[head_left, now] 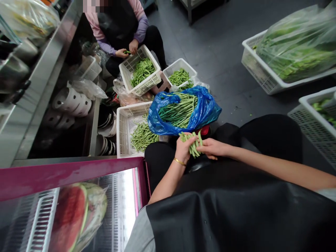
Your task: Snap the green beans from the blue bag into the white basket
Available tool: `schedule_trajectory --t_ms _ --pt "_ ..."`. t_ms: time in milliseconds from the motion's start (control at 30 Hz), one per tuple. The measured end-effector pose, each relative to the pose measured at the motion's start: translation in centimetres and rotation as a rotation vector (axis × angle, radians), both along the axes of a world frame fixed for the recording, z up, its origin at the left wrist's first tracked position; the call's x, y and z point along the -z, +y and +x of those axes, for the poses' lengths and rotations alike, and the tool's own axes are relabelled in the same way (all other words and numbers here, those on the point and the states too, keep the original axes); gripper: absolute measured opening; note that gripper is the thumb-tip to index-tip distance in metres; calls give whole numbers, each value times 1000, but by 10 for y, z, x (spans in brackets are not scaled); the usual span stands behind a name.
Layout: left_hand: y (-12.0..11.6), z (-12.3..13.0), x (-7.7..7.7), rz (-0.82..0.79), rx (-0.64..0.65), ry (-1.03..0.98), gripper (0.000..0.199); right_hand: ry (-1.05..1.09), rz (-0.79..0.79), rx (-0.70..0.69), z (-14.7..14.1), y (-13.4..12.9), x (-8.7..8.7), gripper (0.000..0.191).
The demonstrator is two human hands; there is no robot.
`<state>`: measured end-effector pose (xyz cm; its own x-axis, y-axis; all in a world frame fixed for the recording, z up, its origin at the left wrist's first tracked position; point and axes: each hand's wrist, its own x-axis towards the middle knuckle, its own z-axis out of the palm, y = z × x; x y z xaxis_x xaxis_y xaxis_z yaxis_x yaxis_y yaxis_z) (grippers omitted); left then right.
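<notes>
My left hand [183, 148], with a gold bracelet at the wrist, is closed around a bunch of green beans [193, 148] above my lap. At the bunch's right side, my right hand [210, 147] pinches bean pieces between its fingers. Just beyond my hands lies an open blue plastic bag [207, 108] full of long green beans [181, 112]. Left of the bag, a white basket [124, 122] holds a heap of short bean pieces [144, 137].
Across from me, a person [118, 24] handles beans over a tilted white basket [127, 75]. Another bean basket [181, 63] stands beside it. Bagged greens [301, 45] fill a crate on the right. A pink-framed glass case [78, 171] with cut watermelon [69, 213] is near my left.
</notes>
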<state>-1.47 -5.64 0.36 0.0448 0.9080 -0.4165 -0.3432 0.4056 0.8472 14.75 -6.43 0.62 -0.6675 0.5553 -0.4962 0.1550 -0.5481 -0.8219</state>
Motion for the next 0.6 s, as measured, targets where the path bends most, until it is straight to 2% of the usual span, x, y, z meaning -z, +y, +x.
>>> schedule_trajectory --t_ms 67,167,267,367,433,500,533,600 --pt "-1 5 -2 57 39 41 40 -146 70 -42 -11 1 -1 49" --pt "-4 7 -7 79 174 145 41 -259 136 -175 -13 4 -6 51" --pt "-5 3 -9 71 230 187 41 -388 393 -305 2 12 -11 51" --pt "-3 -1 -8 77 256 141 42 -596 739 -177 23 27 -22 46" --pt "-2 -2 -9 80 305 115 44 -598 864 -91 32 35 -31 40" --pt "-2 -3 -14 85 369 77 46 -424 875 -118 32 34 -40 38" --pt "-3 -4 -19 100 414 48 47 -297 814 -150 29 31 -43 39" --pt "-6 -10 -32 166 553 15 47 -15 561 -174 21 20 -44 43"
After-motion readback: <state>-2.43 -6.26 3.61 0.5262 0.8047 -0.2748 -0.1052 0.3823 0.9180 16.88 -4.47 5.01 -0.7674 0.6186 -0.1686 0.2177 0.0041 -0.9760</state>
